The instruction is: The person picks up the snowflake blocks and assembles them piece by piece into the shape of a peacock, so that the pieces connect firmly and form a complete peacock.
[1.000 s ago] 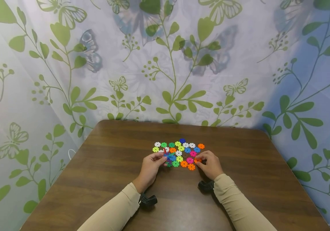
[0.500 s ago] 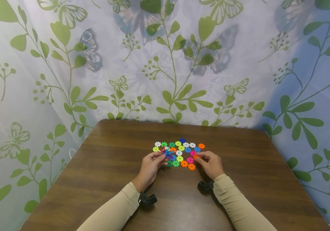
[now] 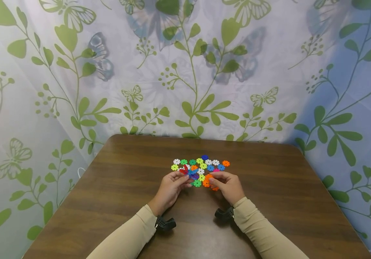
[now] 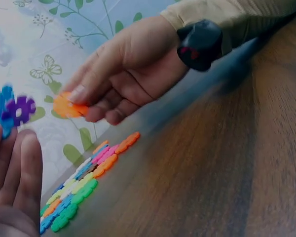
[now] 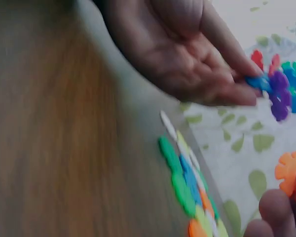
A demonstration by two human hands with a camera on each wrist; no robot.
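Observation:
My left hand (image 3: 169, 190) pinches a small cluster of joined snowflake discs (image 5: 280, 96). Blue, purple, red and green pieces stick out of it at angles, as the right wrist view shows. Between the thumb and fingers of my right hand (image 3: 230, 187) is a single orange snowflake disc (image 5: 288, 170) with notches round its edge. A short gap separates this disc from the purple piece (image 4: 20, 109) of the cluster. Both hands are raised over the near side of the laid-out discs and hide some of them.
Flat notched discs in white, green, yellow, blue, pink and orange lie close together on the brown wooden table (image 3: 133, 162). A green disc (image 3: 197, 183) lies at their near edge. Behind the table hangs a leaf-and-butterfly patterned cloth (image 3: 185, 90).
My right hand has lifted the orange disc from the right side of the group and carried it left towards the cluster. My left hand has turned the cluster and moved slightly right.

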